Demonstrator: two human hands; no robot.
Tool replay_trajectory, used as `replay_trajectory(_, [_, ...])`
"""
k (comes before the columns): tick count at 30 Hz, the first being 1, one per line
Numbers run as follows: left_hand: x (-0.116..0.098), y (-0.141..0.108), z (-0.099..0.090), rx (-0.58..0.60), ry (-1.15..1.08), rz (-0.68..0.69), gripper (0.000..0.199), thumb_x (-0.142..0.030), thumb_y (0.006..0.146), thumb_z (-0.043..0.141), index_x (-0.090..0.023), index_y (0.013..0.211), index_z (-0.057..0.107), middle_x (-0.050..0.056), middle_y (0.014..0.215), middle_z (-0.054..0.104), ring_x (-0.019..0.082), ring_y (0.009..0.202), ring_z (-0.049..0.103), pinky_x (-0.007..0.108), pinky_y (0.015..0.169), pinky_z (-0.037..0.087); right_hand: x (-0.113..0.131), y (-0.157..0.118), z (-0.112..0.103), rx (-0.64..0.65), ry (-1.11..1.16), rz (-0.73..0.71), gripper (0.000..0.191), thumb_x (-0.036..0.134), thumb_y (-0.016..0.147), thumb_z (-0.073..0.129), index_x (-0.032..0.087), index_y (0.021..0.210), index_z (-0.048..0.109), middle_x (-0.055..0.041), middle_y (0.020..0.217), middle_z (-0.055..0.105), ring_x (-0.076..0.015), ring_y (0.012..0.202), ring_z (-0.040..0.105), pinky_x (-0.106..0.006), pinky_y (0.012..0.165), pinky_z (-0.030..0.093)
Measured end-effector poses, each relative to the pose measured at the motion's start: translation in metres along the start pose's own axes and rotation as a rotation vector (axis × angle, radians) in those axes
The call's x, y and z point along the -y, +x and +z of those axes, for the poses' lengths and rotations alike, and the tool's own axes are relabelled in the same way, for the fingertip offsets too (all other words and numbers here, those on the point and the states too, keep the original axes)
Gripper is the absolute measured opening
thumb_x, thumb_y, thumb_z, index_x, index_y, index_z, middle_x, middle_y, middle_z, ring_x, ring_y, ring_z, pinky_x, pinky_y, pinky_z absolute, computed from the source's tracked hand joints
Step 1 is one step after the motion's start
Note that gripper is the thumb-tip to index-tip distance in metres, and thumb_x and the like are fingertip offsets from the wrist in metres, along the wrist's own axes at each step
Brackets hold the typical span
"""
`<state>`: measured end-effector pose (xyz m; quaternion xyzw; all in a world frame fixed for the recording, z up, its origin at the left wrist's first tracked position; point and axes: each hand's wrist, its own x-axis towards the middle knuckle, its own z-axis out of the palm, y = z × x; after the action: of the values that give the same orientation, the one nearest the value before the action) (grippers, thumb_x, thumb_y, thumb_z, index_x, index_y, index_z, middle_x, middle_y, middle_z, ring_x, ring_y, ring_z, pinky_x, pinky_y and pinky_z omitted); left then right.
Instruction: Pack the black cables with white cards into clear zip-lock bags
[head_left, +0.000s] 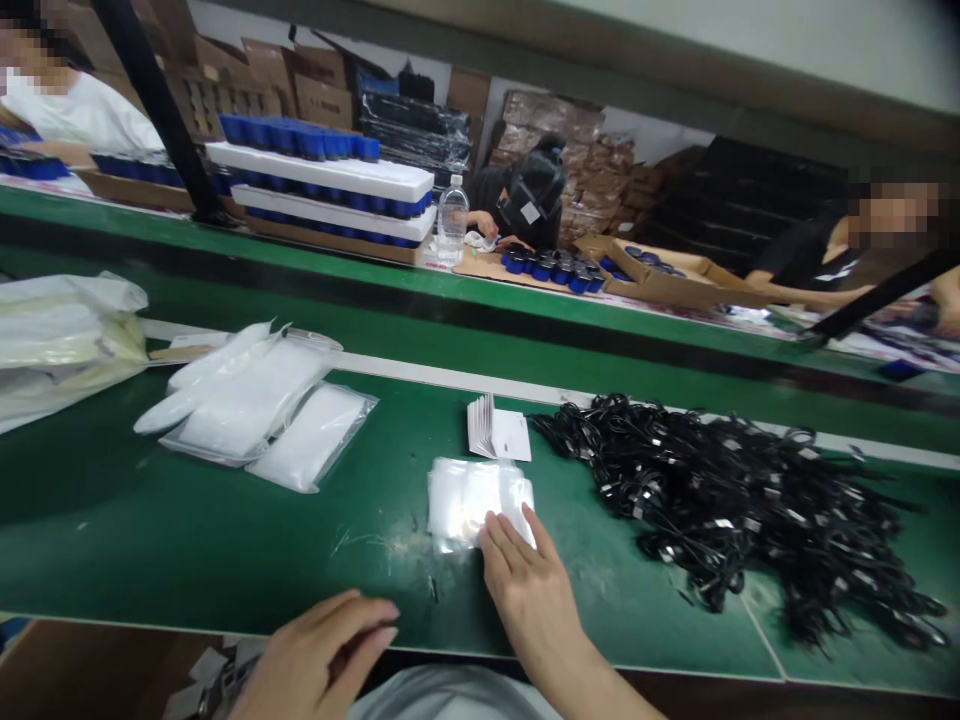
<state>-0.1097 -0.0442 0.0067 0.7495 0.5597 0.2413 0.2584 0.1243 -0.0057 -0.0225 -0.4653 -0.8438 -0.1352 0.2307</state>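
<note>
My right hand (529,575) lies with its fingers stretched out on a small stack of clear plastic bags (469,500) on the green table. To its left, over the table's front edge, hovers my left hand (330,640). Its thumb and fingers are apart, with nothing between them. Just behind the clear bags sits a fanned stack of small white cards or leaflets (499,430). A large heap of black cables (720,500) with metal plugs spreads to the right of my right hand.
Packs of white bags (262,400) lie on the left, beside a larger plastic sack (67,340). Behind a raised green ledge (375,300), several people work among trays of blue-black items (555,268). A clear bottle (452,222) stands there. A box (202,675) sits below the front edge.
</note>
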Motion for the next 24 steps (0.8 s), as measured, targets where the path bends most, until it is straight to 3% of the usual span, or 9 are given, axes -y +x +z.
replay_trajectory(3, [-0.028, 0.031, 0.016, -0.092, 0.235, 0.263, 0.022, -0.025, 0.084, 0.051, -0.026, 0.101, 0.065, 0.005, 0.100, 0.070, 0.022, 0.095, 0.065, 0.031, 0.078, 0.054, -0.002, 0.000, -0.007, 0.007, 0.134, 0.075, 0.028, 0.006, 0.091, 0.039, 0.014, 0.087, 0.066, -0.0124, 0.099, 0.071, -0.0221, 0.093, 0.066, -0.047, 0.101, 0.036])
replay_trajectory(6, [-0.046, 0.057, 0.035, -0.227, 0.487, 0.495, 0.034, -0.015, 0.081, 0.052, -0.023, 0.113, 0.061, 0.009, 0.121, 0.062, 0.035, 0.118, 0.051, 0.061, 0.097, 0.034, -0.006, 0.003, -0.016, -0.013, 0.246, 0.135, 0.023, 0.011, 0.092, 0.042, 0.017, 0.090, 0.065, -0.0084, 0.100, 0.071, -0.0199, 0.096, 0.065, -0.048, 0.106, 0.030])
replay_trajectory(8, [-0.055, 0.070, 0.043, -0.302, 0.593, 0.541, 0.037, -0.010, 0.080, 0.053, -0.023, 0.114, 0.060, 0.012, 0.127, 0.058, 0.041, 0.122, 0.043, 0.071, 0.096, 0.023, -0.009, 0.004, -0.021, -0.062, 0.268, 0.128, 0.020, 0.015, 0.092, 0.045, 0.019, 0.093, 0.064, -0.0074, 0.104, 0.069, -0.0199, 0.104, 0.060, -0.048, 0.108, 0.027])
replay_trajectory(11, [-0.066, 0.083, 0.047, -0.312, 0.592, 0.542, 0.027, -0.010, 0.079, 0.053, -0.024, 0.098, 0.067, 0.010, 0.113, 0.066, 0.042, 0.119, 0.046, 0.074, 0.095, 0.016, -0.015, 0.002, -0.031, -0.148, 0.318, 0.115, 0.017, 0.015, 0.091, 0.048, 0.022, 0.093, 0.063, -0.0046, 0.103, 0.069, -0.0203, 0.109, 0.057, -0.048, 0.106, 0.029])
replay_trajectory(12, [-0.069, 0.085, 0.046, -0.301, 0.559, 0.547, 0.022, -0.011, 0.080, 0.054, -0.024, 0.089, 0.069, 0.007, 0.101, 0.070, 0.040, 0.114, 0.050, 0.074, 0.096, 0.012, -0.018, 0.000, -0.036, -0.169, 0.369, 0.170, 0.015, 0.017, 0.091, 0.049, 0.021, 0.094, 0.062, -0.0051, 0.102, 0.068, -0.0206, 0.106, 0.058, -0.047, 0.103, 0.034])
replay_trajectory(14, [-0.074, 0.087, 0.044, -0.315, 0.487, 0.563, 0.020, -0.012, 0.080, 0.054, -0.025, 0.077, 0.069, 0.002, 0.078, 0.072, 0.034, 0.102, 0.058, 0.073, 0.099, 0.007, -0.026, -0.003, -0.047, -0.182, 0.528, 0.412, 0.012, 0.025, 0.090, 0.050, 0.019, 0.094, 0.060, -0.0083, 0.099, 0.067, -0.0216, 0.098, 0.060, -0.042, 0.092, 0.044])
replay_trajectory(18, [-0.079, 0.085, 0.048, -0.426, 0.412, 0.610, 0.029, -0.007, 0.078, 0.054, -0.030, 0.077, 0.070, -0.002, 0.072, 0.072, 0.028, 0.091, 0.062, 0.070, 0.102, 0.007, -0.046, -0.008, -0.063, 0.084, 1.156, 0.945, 0.044, 0.051, 0.090, 0.040, 0.014, 0.078, 0.061, -0.0088, 0.075, 0.065, -0.0182, 0.070, 0.063, -0.030, 0.064, 0.050])
replay_trajectory(21, [-0.081, 0.085, 0.054, -0.445, 0.420, 0.733, 0.029, -0.008, 0.079, 0.055, -0.033, 0.078, 0.070, -0.007, 0.073, 0.073, 0.023, 0.089, 0.063, 0.065, 0.107, 0.000, -0.057, -0.010, -0.062, 0.259, 1.601, 1.084, 0.047, 0.059, 0.077, 0.056, 0.012, 0.074, 0.063, -0.0060, 0.068, 0.064, -0.0141, 0.061, 0.060, -0.024, 0.057, 0.047])
replay_trajectory(24, [-0.086, 0.083, 0.053, -0.329, 0.435, 0.734, 0.028, -0.013, 0.084, 0.050, -0.032, 0.080, 0.069, -0.009, 0.078, 0.073, 0.020, 0.092, 0.064, 0.061, 0.109, -0.005, -0.065, -0.013, -0.058, 0.283, 1.664, 1.108, 0.042, 0.053, 0.065, 0.071, 0.013, 0.068, 0.062, -0.0027, 0.062, 0.063, -0.0107, 0.055, 0.056, -0.022, 0.057, 0.044])
